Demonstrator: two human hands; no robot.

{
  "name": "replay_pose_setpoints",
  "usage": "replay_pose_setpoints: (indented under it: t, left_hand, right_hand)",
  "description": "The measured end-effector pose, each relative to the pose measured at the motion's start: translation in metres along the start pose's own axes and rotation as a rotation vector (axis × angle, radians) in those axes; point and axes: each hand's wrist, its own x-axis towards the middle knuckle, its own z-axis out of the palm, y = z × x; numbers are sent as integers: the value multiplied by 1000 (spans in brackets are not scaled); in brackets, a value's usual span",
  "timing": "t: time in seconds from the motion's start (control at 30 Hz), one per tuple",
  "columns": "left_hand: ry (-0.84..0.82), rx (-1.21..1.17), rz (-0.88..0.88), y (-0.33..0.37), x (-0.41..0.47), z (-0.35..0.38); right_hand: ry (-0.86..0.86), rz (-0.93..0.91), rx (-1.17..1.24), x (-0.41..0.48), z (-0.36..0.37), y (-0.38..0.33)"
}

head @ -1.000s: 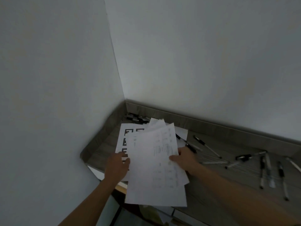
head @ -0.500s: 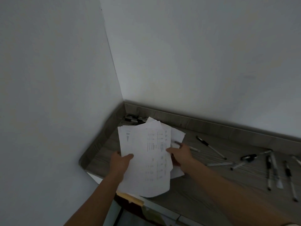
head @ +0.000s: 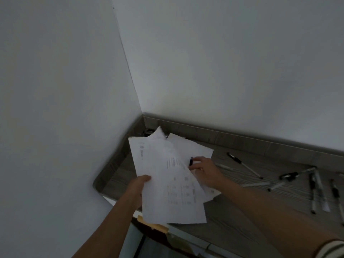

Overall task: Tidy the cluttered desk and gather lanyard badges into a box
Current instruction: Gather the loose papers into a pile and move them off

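Note:
A loose stack of white printed papers [head: 167,175] is lifted off the grey wooden desk [head: 242,216] near the corner of the walls. My left hand [head: 138,187] grips the stack at its left edge, thumb on top. My right hand [head: 203,169] reaches under the stack's right side, and its fingers pinch a dark pen [head: 191,162] lying on a lower sheet. No lanyard badges or box are visible.
Several pens and markers [head: 314,190] lie scattered over the right part of the desk. A raised grey back edge [head: 242,138] runs along the wall. Small dark items [head: 148,131] sit in the far corner. A tan folder corner [head: 154,225] sticks out below the desk's front edge.
The papers were gathered and lifted, now held mostly by my left hand. My right hand let go of the stack's edge and moved to a dark pen. The QR-code sheet is now covered.

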Motion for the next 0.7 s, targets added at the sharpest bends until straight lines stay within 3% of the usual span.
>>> replay_pose_setpoints:
  t: [0.13, 0.37, 0.53, 0.6, 0.7]
  left_hand:
    - [-42, -54, -92, -2, -4, -9]
    - [-1, 40, -60, -2, -6, -12]
    - [80, 145, 148, 1, -2, -16]
    - [105, 207, 285, 2, -1, -12]
    - [103, 367, 381, 1, 3, 0]
  right_hand:
    - [-117, -35, -501, 1, 16, 16]
    - [67, 173, -513, 11, -10, 30]
    - [198, 406, -875, -3, -47, 53]
    - [230, 326, -789, -4, -43, 48]
    - [220, 279, -316, -5, -18, 21]
